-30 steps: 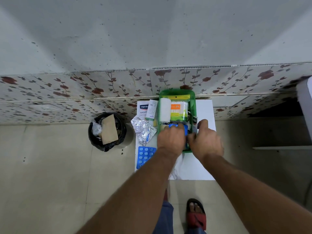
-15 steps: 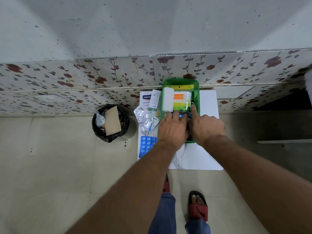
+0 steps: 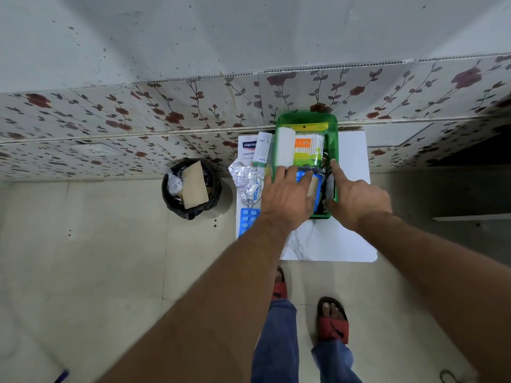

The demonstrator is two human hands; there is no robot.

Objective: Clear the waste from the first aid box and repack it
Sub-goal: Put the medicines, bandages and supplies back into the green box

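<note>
The green first aid box (image 3: 307, 118) stands open on a small white table (image 3: 351, 150). Inside lie a white bandage roll (image 3: 285, 146), a pack of cotton buds (image 3: 308, 147) and a blue item (image 3: 318, 181). My left hand (image 3: 286, 197) lies flat over the box's near left part, fingers spread on the blue item. My right hand (image 3: 356, 200) rests on the box's right rim, forefinger pointing into the box, thumb at the near corner. On the table left of the box sit a plaster packet (image 3: 247, 149), a small tube (image 3: 262, 149), crumpled foil (image 3: 246, 183) and a blue pill strip (image 3: 247, 218).
A black bin (image 3: 190, 189) lined with a bag, holding brown card and wrappers, stands on the floor left of the table. A flower-patterned wall panel runs right behind the table. My feet in red sandals (image 3: 333, 322) stand on the tiled floor below.
Both hands have spread and flattened over the box's near part. The right forefinger has moved to the box's right edge, uncovering the blue item between the hands.
</note>
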